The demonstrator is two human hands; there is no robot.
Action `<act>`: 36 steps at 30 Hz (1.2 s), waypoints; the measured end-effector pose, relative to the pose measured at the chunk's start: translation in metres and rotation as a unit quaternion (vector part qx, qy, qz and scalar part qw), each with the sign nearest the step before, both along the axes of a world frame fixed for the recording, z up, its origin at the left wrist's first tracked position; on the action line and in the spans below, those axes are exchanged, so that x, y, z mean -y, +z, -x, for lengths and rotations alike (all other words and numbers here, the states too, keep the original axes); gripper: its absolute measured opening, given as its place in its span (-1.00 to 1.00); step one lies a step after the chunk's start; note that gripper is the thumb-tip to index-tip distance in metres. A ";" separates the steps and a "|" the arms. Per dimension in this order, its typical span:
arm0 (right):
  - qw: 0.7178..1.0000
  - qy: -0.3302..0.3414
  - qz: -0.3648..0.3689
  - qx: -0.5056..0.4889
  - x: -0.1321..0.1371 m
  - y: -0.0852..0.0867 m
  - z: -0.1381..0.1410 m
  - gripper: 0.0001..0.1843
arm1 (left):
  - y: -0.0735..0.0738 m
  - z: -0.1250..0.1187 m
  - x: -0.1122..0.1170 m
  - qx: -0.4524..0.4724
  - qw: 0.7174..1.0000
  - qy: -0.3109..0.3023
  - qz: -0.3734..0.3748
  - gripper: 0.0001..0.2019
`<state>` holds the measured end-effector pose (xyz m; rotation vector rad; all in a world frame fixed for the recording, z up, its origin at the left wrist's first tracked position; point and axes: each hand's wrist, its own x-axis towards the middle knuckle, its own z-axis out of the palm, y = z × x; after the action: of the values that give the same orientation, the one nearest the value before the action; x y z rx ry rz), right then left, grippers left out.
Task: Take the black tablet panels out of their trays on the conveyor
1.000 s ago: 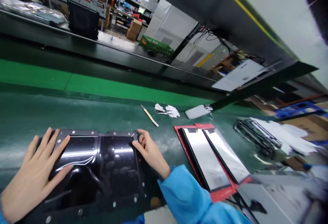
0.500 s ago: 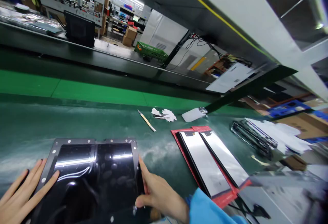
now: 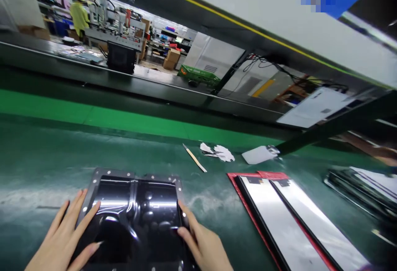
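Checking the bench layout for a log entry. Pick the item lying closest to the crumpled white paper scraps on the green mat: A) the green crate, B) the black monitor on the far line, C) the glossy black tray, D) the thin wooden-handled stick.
D: the thin wooden-handled stick lies just left of the crumpled white paper scraps on the green mat; the glossy black tray, under both hands, sits farther off.

Two silvery panels (image 3: 291,221) on red backing (image 3: 233,177) — beyond them a stick (image 3: 194,158), perhaps paper scraps (image 3: 218,152).
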<state>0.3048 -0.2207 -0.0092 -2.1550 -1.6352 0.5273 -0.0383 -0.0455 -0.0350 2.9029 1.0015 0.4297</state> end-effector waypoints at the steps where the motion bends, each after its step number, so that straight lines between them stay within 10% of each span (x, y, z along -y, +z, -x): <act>1: 1.000 0.005 -0.005 0.026 -0.011 0.006 -0.001 -0.50 | 0.001 0.000 0.003 -0.004 1.000 0.013 -0.008 -0.27; 7: 0.976 0.135 -0.160 0.061 -0.096 0.041 0.020 -0.58 | 0.005 -0.001 0.012 -0.020 0.998 0.038 -0.035 -0.15; 12: 0.960 0.201 -0.189 0.049 -0.130 0.034 0.041 -0.45 | 0.010 -0.003 0.012 -0.026 0.997 0.045 -0.048 -0.14; 21: 0.954 0.158 -0.224 -0.123 -0.149 0.017 0.038 -0.56 | 0.012 -0.007 0.013 0.016 0.998 0.053 0.005 -0.17; 29: 0.953 0.151 -0.213 -0.153 -0.141 0.046 0.027 -0.62 | 0.006 -0.021 0.001 0.221 0.956 0.083 0.174 -0.53; 36: 0.951 -0.013 -0.186 -0.248 -0.094 0.028 -0.016 -0.51 | 0.011 -0.019 0.002 0.308 0.914 0.066 0.257 -0.50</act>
<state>0.3210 -0.1269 0.0184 -1.6040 -1.2996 0.6331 -0.0198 -0.0475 -0.0239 2.0366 1.0017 0.8634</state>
